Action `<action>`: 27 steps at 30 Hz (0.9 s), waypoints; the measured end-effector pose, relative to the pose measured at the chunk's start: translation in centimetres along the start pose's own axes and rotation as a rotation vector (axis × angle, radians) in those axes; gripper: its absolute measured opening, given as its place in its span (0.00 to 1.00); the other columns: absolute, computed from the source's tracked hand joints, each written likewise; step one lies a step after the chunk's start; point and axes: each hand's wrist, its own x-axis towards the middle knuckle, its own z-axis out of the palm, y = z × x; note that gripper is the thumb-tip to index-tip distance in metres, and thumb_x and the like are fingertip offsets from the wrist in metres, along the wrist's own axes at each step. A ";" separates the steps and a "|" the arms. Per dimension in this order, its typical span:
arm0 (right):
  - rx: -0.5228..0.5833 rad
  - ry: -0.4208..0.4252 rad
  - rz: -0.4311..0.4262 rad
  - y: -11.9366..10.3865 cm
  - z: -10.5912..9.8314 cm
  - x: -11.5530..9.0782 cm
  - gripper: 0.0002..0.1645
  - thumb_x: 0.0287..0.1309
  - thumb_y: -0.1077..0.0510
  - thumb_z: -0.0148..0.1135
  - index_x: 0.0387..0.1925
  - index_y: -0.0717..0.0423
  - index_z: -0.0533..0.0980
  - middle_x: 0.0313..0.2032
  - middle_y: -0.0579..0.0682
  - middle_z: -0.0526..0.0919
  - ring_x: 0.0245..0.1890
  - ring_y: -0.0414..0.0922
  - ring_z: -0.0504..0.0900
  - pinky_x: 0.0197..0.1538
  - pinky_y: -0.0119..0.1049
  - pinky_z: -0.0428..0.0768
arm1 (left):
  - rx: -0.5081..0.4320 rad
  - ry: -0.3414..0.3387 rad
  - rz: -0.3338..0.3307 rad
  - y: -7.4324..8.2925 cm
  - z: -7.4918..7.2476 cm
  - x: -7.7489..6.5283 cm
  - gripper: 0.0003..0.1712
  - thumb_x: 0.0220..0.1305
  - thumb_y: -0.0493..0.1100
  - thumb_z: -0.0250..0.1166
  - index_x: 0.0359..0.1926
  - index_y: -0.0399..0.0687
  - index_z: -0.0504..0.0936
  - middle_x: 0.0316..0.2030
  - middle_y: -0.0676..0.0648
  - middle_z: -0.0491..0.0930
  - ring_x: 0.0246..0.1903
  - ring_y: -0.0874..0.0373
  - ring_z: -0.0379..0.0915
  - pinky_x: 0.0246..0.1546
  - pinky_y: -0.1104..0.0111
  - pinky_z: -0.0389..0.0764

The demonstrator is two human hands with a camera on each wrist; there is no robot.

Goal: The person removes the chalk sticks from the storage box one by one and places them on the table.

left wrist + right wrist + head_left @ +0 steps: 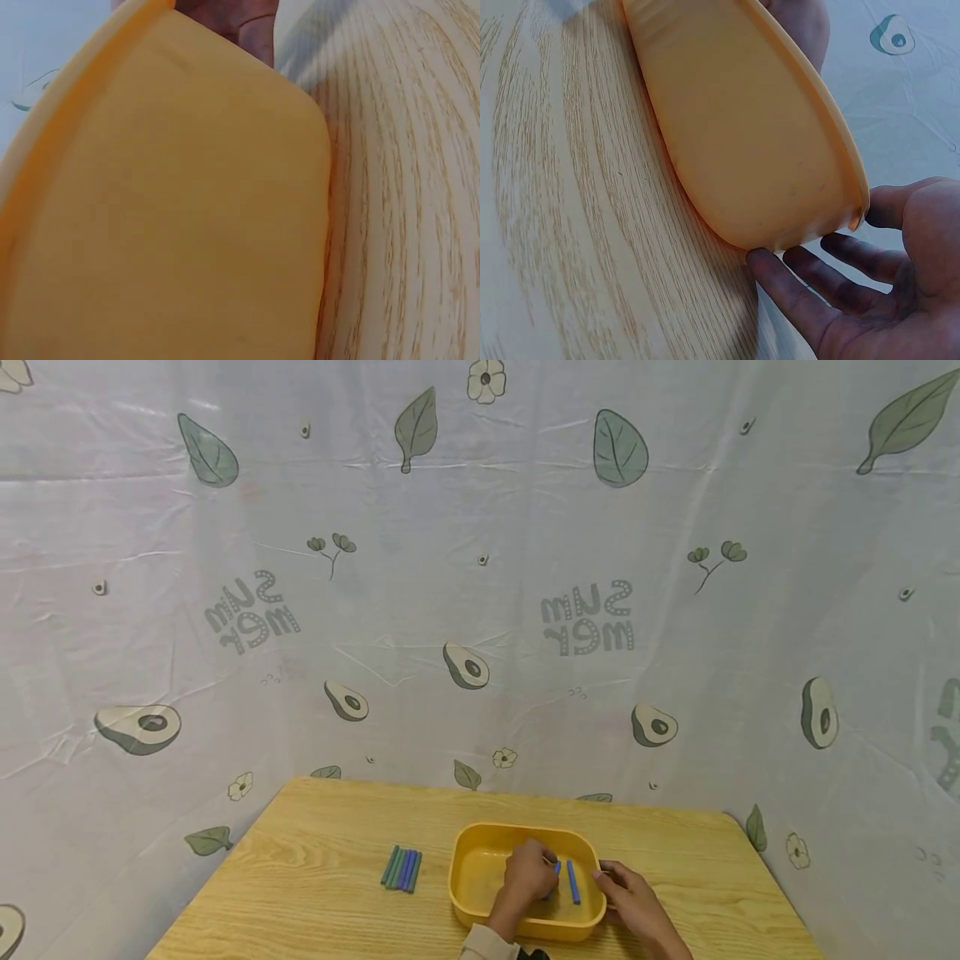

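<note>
A yellow plastic tray (467, 917) with a raised rim stands on the table. My left hand (531, 870) reaches down inside it, fingers bent, right at a slim blue stick (557, 867) that the hand partly covers; I cannot tell whether the fingers pinch it. Just to the right, another blue stick (573, 882) lies on the tray floor. My right hand (633, 902) grips the tray's right end. In the right wrist view its thumb is at the rim and its fingertips (761, 262) are against the outer wall. The left wrist view is mostly filled by the tray's wall (172, 187).
Left of the tray, several green and blue sticks (401, 869) lie side by side in a row on the wood-grain table (300, 843). A pale printed curtain (420, 610) hangs behind the table and along its sides.
</note>
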 end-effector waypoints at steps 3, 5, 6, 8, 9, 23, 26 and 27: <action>-0.008 0.013 0.016 0.0 0.1 0.1 0.38 0.84 0.49 0.51 0.76 0.77 0.61 0.62 0.73 0.79 0.55 0.60 0.89 0.51 0.51 0.91 | -0.030 -0.004 0.009 -0.2 -0.2 0.1 0.13 0.52 0.31 0.74 0.40 0.43 0.95 0.28 0.49 0.91 0.27 0.57 0.83 0.33 0.57 0.87; -0.019 0.027 0.031 0.1 0.1 0.2 0.38 0.84 0.48 0.52 0.76 0.77 0.62 0.62 0.73 0.79 0.55 0.61 0.89 0.51 0.51 0.91 | -0.069 -0.008 0.005 -0.2 -0.4 0.0 0.12 0.53 0.31 0.75 0.40 0.43 0.95 0.28 0.49 0.91 0.27 0.57 0.84 0.32 0.59 0.86; -0.022 0.032 0.037 0.1 0.1 0.2 0.38 0.84 0.48 0.52 0.76 0.76 0.62 0.63 0.73 0.79 0.56 0.61 0.88 0.51 0.51 0.91 | -0.089 -0.014 -0.003 -0.3 -0.5 0.0 0.12 0.54 0.32 0.75 0.40 0.43 0.95 0.28 0.49 0.91 0.26 0.58 0.84 0.31 0.61 0.86; -0.027 0.042 0.047 0.0 0.2 0.3 0.38 0.84 0.48 0.53 0.76 0.75 0.63 0.63 0.72 0.80 0.56 0.62 0.88 0.51 0.52 0.90 | -0.152 -0.036 -0.028 -0.4 -0.6 0.1 0.12 0.54 0.31 0.76 0.41 0.42 0.94 0.28 0.49 0.90 0.25 0.59 0.83 0.29 0.64 0.84; -0.027 0.042 0.048 0.0 0.2 0.3 0.38 0.84 0.48 0.53 0.76 0.75 0.63 0.63 0.72 0.80 0.56 0.62 0.88 0.51 0.52 0.90 | -0.189 -0.050 -0.042 -0.5 -0.7 0.1 0.12 0.54 0.31 0.76 0.41 0.41 0.94 0.28 0.49 0.90 0.24 0.60 0.82 0.27 0.66 0.83; -0.002 0.009 0.042 0.1 -0.1 0.4 0.39 0.85 0.48 0.51 0.77 0.77 0.60 0.64 0.75 0.78 0.55 0.62 0.89 0.51 0.51 0.91 | -0.445 -0.142 -0.127 -0.7 -3.9 -0.2 0.16 0.59 0.27 0.69 0.48 0.36 0.92 0.33 0.47 0.88 0.28 0.57 0.83 0.27 0.64 0.87; -0.006 0.011 0.043 0.2 -0.1 0.5 0.39 0.85 0.48 0.51 0.77 0.77 0.60 0.64 0.76 0.77 0.55 0.62 0.89 0.51 0.52 0.91 | -0.452 -0.144 -0.119 -0.8 -4.7 -0.2 0.16 0.60 0.27 0.69 0.49 0.36 0.91 0.35 0.48 0.88 0.30 0.58 0.84 0.30 0.63 0.88; -0.008 0.010 0.043 0.3 -0.1 0.6 0.39 0.85 0.48 0.51 0.77 0.77 0.60 0.64 0.76 0.77 0.55 0.62 0.89 0.51 0.52 0.91 | -0.457 -0.146 -0.120 -0.9 -4.9 -0.2 0.16 0.60 0.27 0.69 0.49 0.37 0.91 0.36 0.48 0.87 0.30 0.58 0.84 0.31 0.63 0.88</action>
